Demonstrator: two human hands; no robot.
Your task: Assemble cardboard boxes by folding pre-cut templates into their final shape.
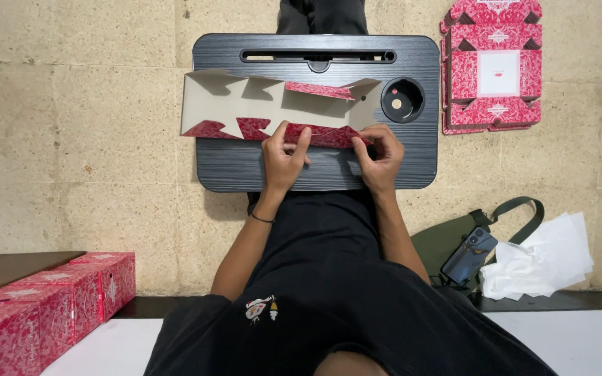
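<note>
Head view: the flat carton blank [273, 108] is laid on the worktop [315, 170], long axis left-right. Its near edge is pinched by left hand [283, 161] and right hand [381, 157].

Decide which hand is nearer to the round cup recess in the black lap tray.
Right. The right hand pinches the flat carton blank just below-left of the recess; the left hand presses the blank further left.
</note>
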